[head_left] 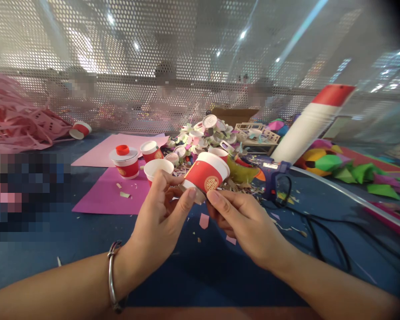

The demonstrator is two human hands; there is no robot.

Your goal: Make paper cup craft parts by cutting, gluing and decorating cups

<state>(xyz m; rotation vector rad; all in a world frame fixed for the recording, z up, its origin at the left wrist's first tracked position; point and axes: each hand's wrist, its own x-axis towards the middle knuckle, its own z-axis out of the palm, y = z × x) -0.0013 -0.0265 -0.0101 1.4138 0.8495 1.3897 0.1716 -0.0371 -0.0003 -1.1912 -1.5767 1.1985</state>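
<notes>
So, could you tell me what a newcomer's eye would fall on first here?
Most likely the red and white paper cup, tilted and held up at the centre between the left hand and the right hand. Next comes the big white can with a red cap, leaning at the right behind a blue glue gun. Behind the cup sits a heap of paper scraps, with purple paper to the left.

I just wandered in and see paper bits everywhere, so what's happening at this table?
A person holds a small red paper cup tilted on its side between both hands: the left hand and right hand pinch it near its base. More red cups stand on a purple sheet, beside a heap of cut paper scraps. A blue glue gun lies to the right on the blue table.
</notes>
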